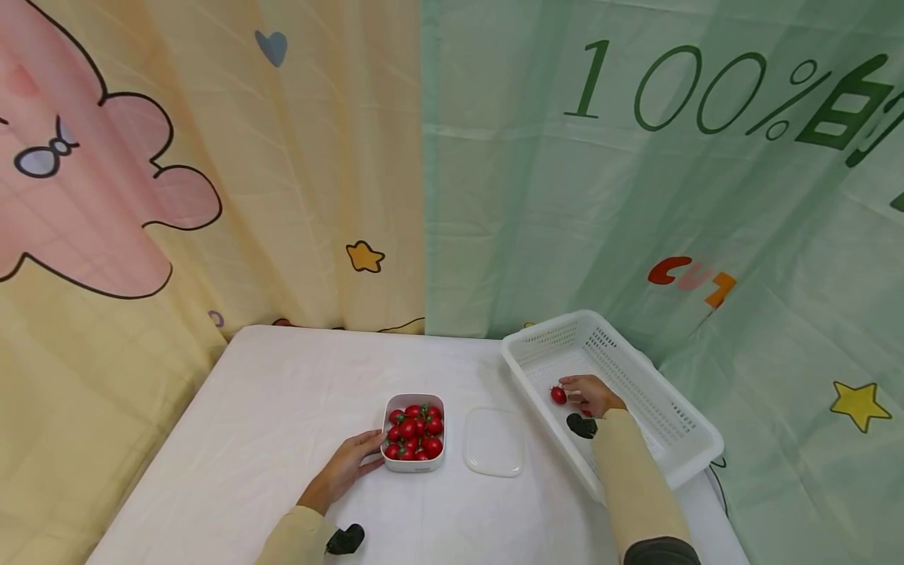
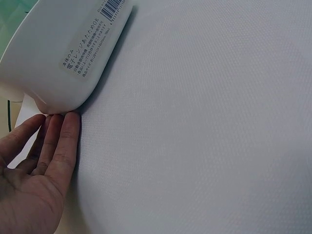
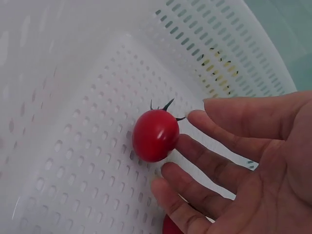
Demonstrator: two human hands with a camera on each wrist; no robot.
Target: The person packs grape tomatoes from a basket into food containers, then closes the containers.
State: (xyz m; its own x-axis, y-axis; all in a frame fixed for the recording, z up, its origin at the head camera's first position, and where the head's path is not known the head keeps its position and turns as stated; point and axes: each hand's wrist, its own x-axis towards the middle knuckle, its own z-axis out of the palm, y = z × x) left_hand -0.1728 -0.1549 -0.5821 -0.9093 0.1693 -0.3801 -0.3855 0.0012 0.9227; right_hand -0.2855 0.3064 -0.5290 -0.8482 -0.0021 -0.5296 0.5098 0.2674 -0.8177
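Note:
A white square food box [image 1: 413,465] full of red cherry tomatoes [image 1: 408,428] stands on the table. Against its left side rest the fingertips of my left hand [image 1: 349,463], fingers nearly straight; the left wrist view shows them at the lower edge of the box [image 2: 53,58], by its printed label. My right hand [image 1: 592,394] reaches into a white perforated basket [image 1: 664,408]. Its loosely bent fingers lie right beside a single cherry tomato [image 3: 156,135] with a green stem, not wrapped round it. A second tomato [image 3: 171,226] is mostly hidden beneath that hand.
Between box and basket, a translucent square lid [image 1: 493,442] lies flat on the white tablecloth [image 1: 297,392]. Printed curtains [image 1: 494,235] hang behind and along the sides of the table. A dark cable [image 1: 719,482] runs down by the basket's right end.

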